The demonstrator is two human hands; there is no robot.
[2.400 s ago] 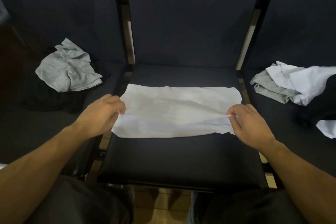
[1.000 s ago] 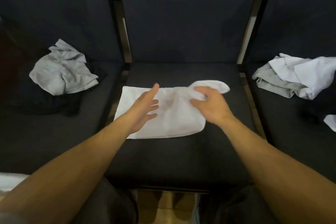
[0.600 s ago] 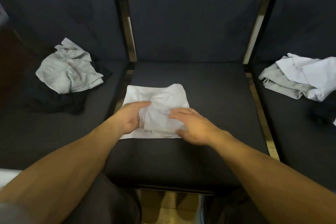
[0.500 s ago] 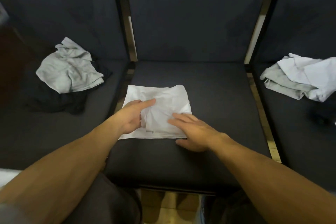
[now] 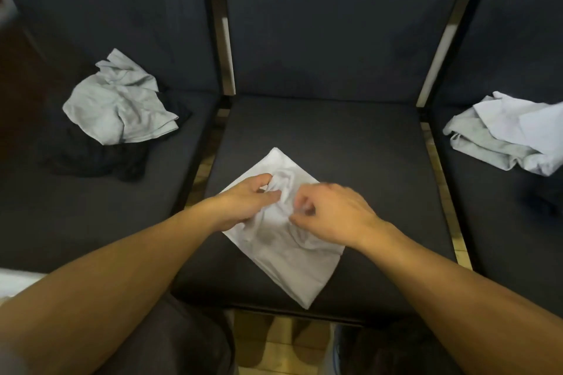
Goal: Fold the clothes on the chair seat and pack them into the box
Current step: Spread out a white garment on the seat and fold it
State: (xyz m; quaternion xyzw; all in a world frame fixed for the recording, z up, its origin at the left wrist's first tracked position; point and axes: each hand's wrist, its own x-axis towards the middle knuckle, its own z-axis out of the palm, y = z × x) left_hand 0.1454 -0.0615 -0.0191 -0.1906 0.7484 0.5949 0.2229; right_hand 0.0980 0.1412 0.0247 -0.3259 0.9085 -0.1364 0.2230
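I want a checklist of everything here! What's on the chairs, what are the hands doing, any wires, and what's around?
Surface: dark middle seat, flanked by two more seats.
Job's things: white garment, folded small, lying cornerwise on the middle seat; no box seen.
Clutter: grey garment on a dark cloth, left seat; grey and white pile, right seat.
Hands: left hand and right hand both gather the white garment's bunched middle.
Cables: nothing seen.
Surroundings: dark backrests; wooden floor below.
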